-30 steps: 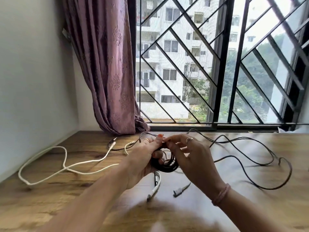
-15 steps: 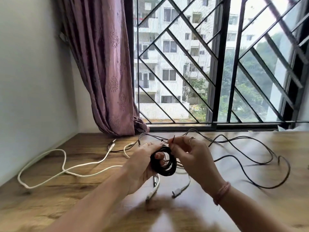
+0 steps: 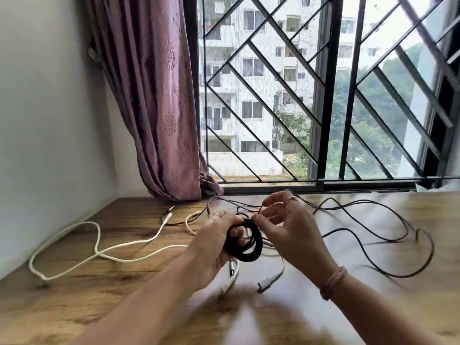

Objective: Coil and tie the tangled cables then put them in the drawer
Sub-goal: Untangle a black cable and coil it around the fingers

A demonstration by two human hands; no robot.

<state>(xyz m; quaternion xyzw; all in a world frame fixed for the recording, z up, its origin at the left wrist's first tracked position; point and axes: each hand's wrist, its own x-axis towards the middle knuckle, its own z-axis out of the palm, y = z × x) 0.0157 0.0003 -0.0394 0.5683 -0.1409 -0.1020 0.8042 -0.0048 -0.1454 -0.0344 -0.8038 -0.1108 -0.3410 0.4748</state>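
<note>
Wooden table (image 3: 74, 302) below a barred window (image 3: 323, 95), purple curtain (image 3: 154, 95) at the left. White cable (image 3: 99, 247) sprawled loose across the left of the tabletop, black cable (image 3: 388, 230) trailing in loops to the right. Left hand (image 3: 211, 247) curled round a small black coil (image 3: 246, 242) held above the table; right hand (image 3: 291, 230) pinching the strand at the coil's top.

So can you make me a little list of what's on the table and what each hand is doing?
left hand: holds the black coil
right hand: pinches a thin black strand at the coil's top
loose black cable: sprawled on the right of the wooden table
white cable: looped on the left of the table
drawer: not in view
</note>
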